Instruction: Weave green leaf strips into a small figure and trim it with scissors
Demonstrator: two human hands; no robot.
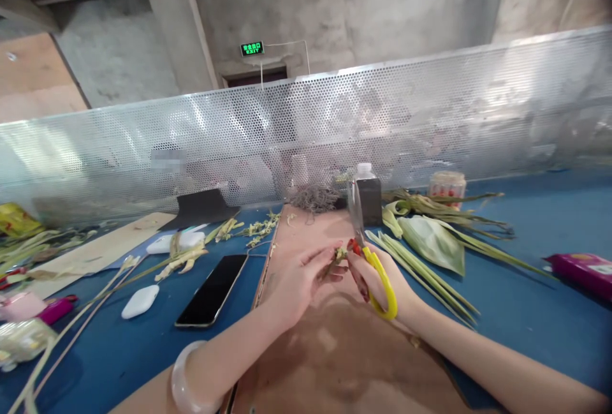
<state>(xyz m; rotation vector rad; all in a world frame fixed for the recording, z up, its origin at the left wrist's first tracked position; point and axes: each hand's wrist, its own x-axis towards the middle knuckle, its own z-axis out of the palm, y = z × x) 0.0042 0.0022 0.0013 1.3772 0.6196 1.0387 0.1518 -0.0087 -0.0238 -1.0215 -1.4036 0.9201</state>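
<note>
Over the brown board, my left hand pinches a small greenish plant piece between thumb and fingers. My right hand is just to its right, closed round scissors with a yellow handle; their blades point up and away. The fingertips of both hands are close together at the plant piece. Some red shows at the scissors' pivot, by my right fingertips. A white bangle is on my left wrist.
Left of the board lie a black phone, a white case and plant scraps. Behind are grey wire or thread and a dark box. Long green leaves and a purple packet lie on the right.
</note>
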